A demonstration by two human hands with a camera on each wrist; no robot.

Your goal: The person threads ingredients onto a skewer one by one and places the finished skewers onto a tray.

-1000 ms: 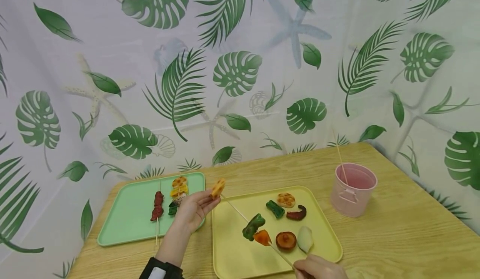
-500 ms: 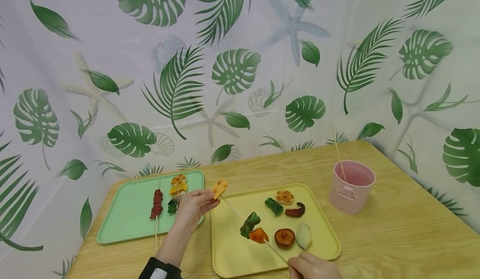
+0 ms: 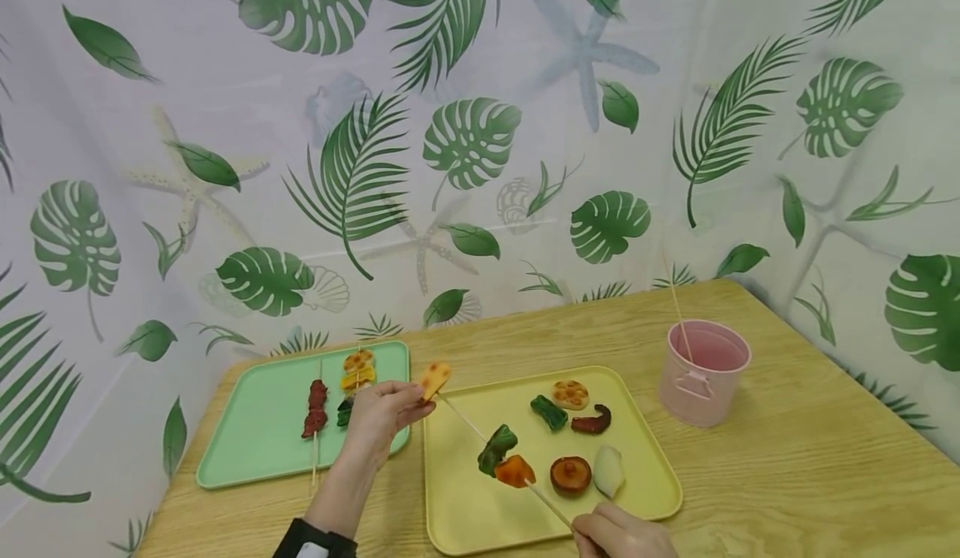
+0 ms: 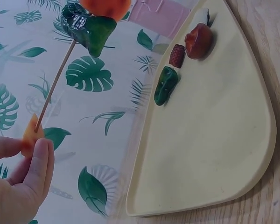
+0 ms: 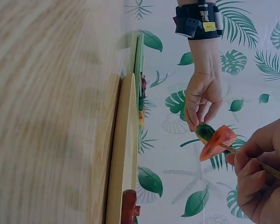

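Wooden table [image 3: 787, 475]: pink bucket [image 3: 703, 372], green tray [image 3: 255, 433].

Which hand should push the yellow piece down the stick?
Probably the left hand: it already pinches the yellow piece at the skewer tip. The right hand grips the skewer's other end, steadying it.

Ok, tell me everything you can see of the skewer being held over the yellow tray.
The skewer is a thin, pale wooden stick, slanted above the yellow tray. The right hand grips its lower end. A green pepper piece and an orange piece sit threaded mid-stick. At its tip, the left hand pinches a yellow piece.
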